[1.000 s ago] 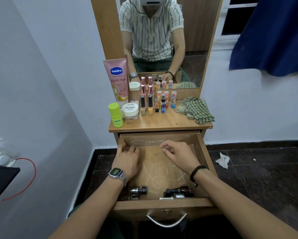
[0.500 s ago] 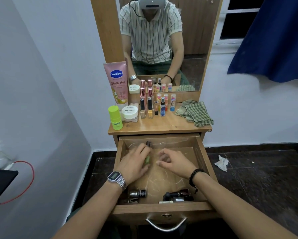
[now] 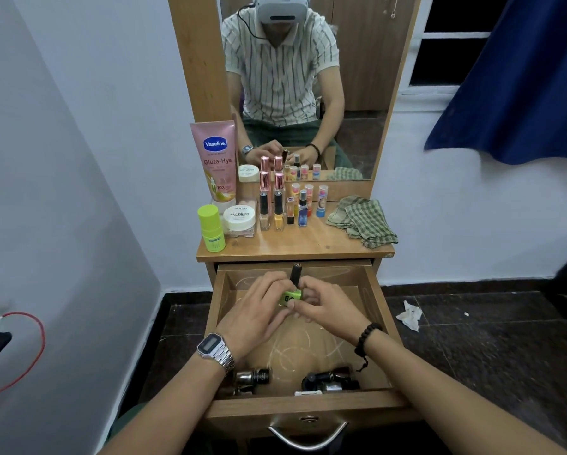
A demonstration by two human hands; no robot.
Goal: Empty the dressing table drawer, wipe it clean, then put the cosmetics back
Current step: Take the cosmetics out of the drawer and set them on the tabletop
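The wooden drawer [image 3: 382, 310] is pulled out below the dressing table top [image 3: 308, 246]. Over the drawer's back half both hands hold a green nail polish bottle [image 3: 290, 298] with a dark cap, standing upright. My left hand [image 3: 257, 310] grips it from the left and my right hand [image 3: 328, 307] pinches it from the right. A dark bottle with a metal cap [image 3: 254, 377] and several dark cosmetics [image 3: 329, 380] lie at the drawer's front. Scribbled light marks cover the drawer floor.
On the table top stand a pink Vaseline tube [image 3: 217, 162], a lime green stick [image 3: 211, 233], a white nail polish remover jar [image 3: 239, 220], several small bottles [image 3: 278, 205] and a checked cloth [image 3: 364, 221]. A mirror rises behind. Crumpled tissue [image 3: 410, 315] lies on the dark floor.
My left hand took the green bottle from the drawer's back left and brought it to the middle. My right hand has closed in on it, and the bottle now stands upright between both hands.
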